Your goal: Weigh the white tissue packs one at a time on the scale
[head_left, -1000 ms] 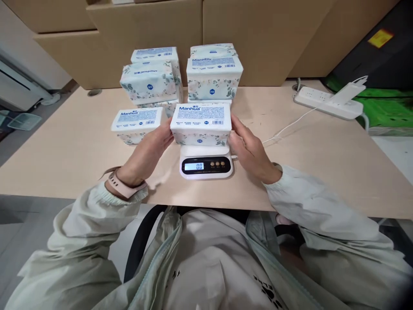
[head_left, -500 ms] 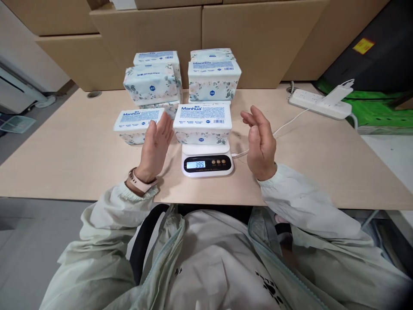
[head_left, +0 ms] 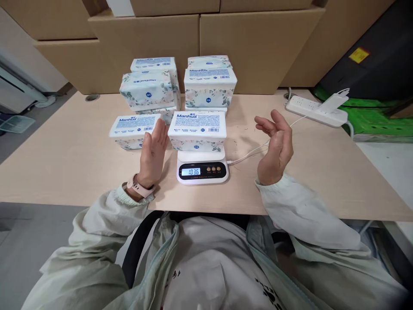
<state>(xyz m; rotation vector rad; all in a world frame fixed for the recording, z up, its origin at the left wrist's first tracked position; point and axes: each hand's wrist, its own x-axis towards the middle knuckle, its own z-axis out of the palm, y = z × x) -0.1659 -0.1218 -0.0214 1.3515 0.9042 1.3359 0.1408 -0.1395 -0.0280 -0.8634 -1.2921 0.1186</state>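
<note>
A white pack of tissues (head_left: 197, 131) printed "Manhua" rests on a small white digital scale (head_left: 202, 177), whose lit display reads about 103.6. Just left of that pack, my left hand (head_left: 154, 150) is held upright with fingers stretched, holding nothing; whether it touches the pack I cannot tell. My right hand (head_left: 275, 148) is apart from the pack, to its right, palm inward and fingers loosely spread, with nothing in it. Another tissue pack (head_left: 134, 131) lies on the table behind my left hand, which hides part of it.
More tissue packs stand stacked behind, in a left stack (head_left: 148, 91) and a right stack (head_left: 210, 88). Cardboard boxes (head_left: 238, 47) form a wall at the back. A white cable runs from the scale towards a power strip (head_left: 316, 111) on the right of the table (head_left: 80, 172).
My right hand has moved away from the pack to the right. The scale's display has gone from about 39.5 to 103.6. The view has shifted slightly.
</note>
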